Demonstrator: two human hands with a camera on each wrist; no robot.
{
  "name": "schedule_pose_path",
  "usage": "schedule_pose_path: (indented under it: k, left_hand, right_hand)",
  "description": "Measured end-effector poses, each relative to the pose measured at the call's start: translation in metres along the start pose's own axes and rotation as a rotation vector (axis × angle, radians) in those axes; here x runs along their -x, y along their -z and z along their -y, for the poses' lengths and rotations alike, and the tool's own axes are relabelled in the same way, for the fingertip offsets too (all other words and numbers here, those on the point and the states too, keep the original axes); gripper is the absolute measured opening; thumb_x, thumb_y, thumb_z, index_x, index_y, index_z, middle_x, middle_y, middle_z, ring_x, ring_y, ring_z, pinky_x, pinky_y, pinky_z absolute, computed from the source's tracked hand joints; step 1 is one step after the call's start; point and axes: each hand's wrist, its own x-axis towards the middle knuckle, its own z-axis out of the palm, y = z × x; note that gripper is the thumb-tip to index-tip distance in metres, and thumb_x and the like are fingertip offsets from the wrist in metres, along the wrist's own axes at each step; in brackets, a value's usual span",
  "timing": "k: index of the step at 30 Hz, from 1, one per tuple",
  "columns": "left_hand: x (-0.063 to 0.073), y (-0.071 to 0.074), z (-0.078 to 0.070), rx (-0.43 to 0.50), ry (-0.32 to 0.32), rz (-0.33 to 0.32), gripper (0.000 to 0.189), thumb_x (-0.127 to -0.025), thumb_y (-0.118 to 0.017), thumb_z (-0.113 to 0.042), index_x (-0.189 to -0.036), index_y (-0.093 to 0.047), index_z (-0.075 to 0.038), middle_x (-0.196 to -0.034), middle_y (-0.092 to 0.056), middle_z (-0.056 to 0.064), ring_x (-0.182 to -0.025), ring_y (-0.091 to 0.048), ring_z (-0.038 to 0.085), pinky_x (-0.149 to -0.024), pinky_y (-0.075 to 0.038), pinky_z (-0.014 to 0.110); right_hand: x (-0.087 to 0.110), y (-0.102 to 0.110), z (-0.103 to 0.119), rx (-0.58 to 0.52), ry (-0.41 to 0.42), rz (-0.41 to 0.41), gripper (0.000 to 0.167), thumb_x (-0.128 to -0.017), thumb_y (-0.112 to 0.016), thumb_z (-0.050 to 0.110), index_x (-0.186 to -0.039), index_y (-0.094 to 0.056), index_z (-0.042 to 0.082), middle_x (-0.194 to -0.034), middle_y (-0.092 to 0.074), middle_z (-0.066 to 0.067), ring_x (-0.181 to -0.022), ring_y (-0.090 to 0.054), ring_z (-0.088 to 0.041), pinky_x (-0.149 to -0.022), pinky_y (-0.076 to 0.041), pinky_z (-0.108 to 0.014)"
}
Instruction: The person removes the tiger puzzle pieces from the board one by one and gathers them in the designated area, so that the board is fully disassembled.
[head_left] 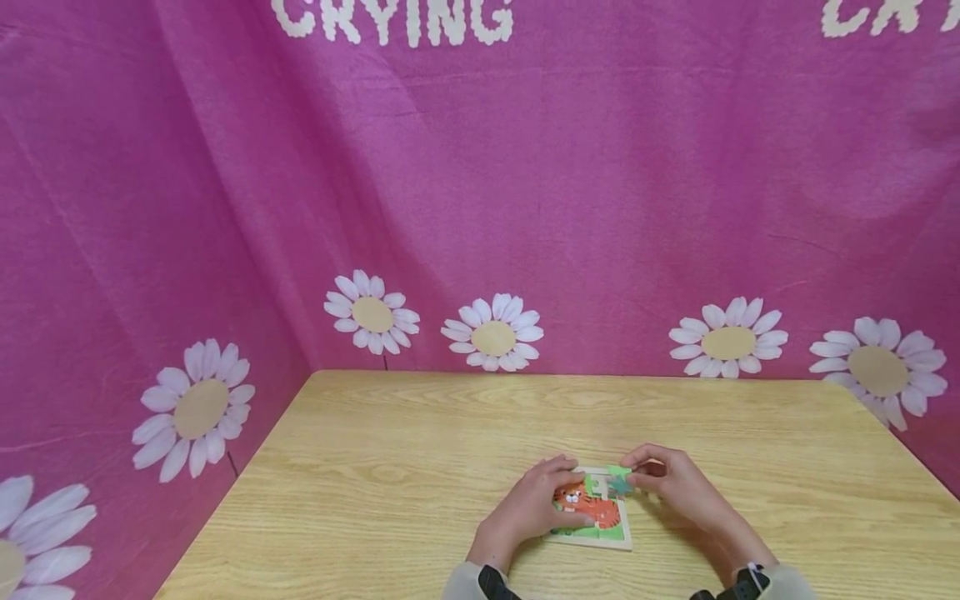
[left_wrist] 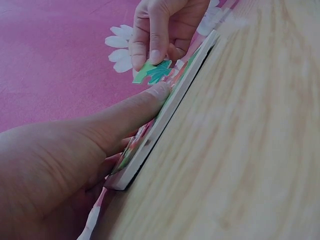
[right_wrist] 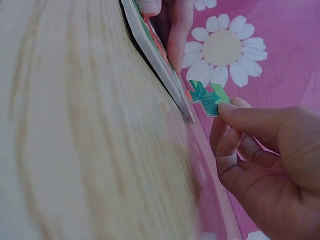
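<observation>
A wooden jigsaw puzzle (head_left: 609,514) with an orange tiger picture and a pale frame lies on the table. My left hand (head_left: 531,502) rests over its left side, with the thumb (left_wrist: 142,106) stretched out straight across the picture. My right hand (head_left: 678,483) pinches a green puzzle piece (right_wrist: 207,97) with a darker leaf on it, between thumb and fingertips. In the head view the piece overlaps the puzzle's top right corner; in the right wrist view it is held up just off the frame's end. A pale gap shows in the upper part of the puzzle.
The light wood table (head_left: 360,483) spreads out around the puzzle. Behind it and along the left hangs a pink cloth (head_left: 600,183) with white daisies and lettering. Dark straps (head_left: 495,582) circle both wrists.
</observation>
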Motion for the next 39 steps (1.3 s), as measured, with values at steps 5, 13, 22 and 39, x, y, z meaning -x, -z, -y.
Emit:
schedule_pose_path:
  k: [5, 13, 22, 39]
  left_hand:
    - [0.001, -0.001, 0.0, 0.004, 0.004, 0.0, 0.063, -0.08, -0.076, -0.048, -0.136, -0.06, -0.024, -0.149, -0.049, -0.009, -0.144, -0.038, 0.016, -0.118, -0.037, 0.037]
    - [0.0, -0.002, -0.001, 0.01, 0.007, 0.0, 0.063, -0.08, -0.076, -0.049, -0.136, -0.06, -0.024, -0.149, -0.049, -0.009, -0.144, -0.039, 0.015, -0.117, -0.038, 0.036]
    - [0.001, -0.002, 0.001, 0.031, 0.003, 0.009, 0.063, -0.08, -0.077, -0.047, -0.136, -0.06, -0.022, -0.149, -0.048, -0.008, -0.144, -0.038, 0.016, -0.117, -0.037, 0.037]
    - [0.0, 0.0, 0.001, 0.028, 0.005, 0.012, 0.064, -0.081, -0.076, -0.048, -0.137, -0.058, -0.023, -0.15, -0.047, -0.008, -0.146, -0.036, 0.016, -0.119, -0.035, 0.038]
  right_hand:
    - [0.003, 0.003, -0.002, 0.01, -0.027, -0.007, 0.018, -0.09, -0.067, 0.006, -0.106, -0.065, -0.001, -0.112, -0.064, -0.015, -0.084, -0.06, -0.004, -0.064, -0.048, -0.02]
    - [0.007, 0.009, -0.007, 0.018, -0.001, -0.01, 0.02, -0.089, -0.068, 0.008, -0.106, -0.065, -0.003, -0.113, -0.063, -0.017, -0.088, -0.06, -0.001, -0.07, -0.048, -0.017]
    - [0.007, 0.017, -0.013, -0.031, 0.004, 0.01, 0.021, -0.089, -0.067, 0.008, -0.106, -0.064, -0.004, -0.115, -0.063, -0.019, -0.09, -0.062, 0.001, -0.078, -0.052, -0.016]
    - [0.012, 0.032, -0.019, 0.042, -0.025, -0.011, 0.021, -0.09, -0.067, 0.01, -0.107, -0.064, -0.002, -0.109, -0.065, -0.013, -0.088, -0.061, 0.001, -0.077, -0.05, -0.015]
